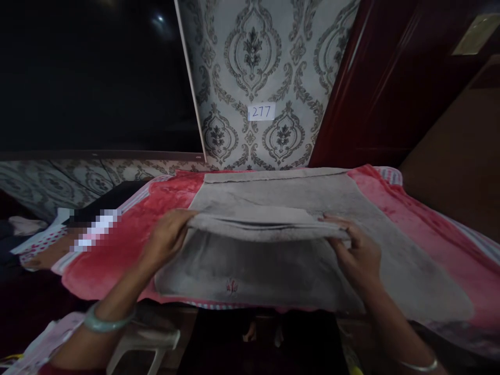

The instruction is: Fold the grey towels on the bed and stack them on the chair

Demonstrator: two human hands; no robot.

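Observation:
A large grey towel [394, 250] lies spread over a pink-red plush blanket [117, 250]. Its far edge is turned over in a narrow strip, and a small reddish emblem [232, 286] shows near the front. Between my hands a folded, layered band of grey cloth [265, 229] is lifted and sags slightly in the middle. My left hand [170, 234] pinches the band's left end, fingers closed. At the right end, my right hand [357, 255] grips it between thumb and fingers. Whether the band joins the towel underneath, I cannot tell.
A big dark television screen [94, 78] stands at the back left. Patterned wallpaper [258, 57] carries a label reading 277 [261, 111]. Dark red glossy wood [363, 104] rises at the right. Below the front edge is a pale plastic stool [152, 341].

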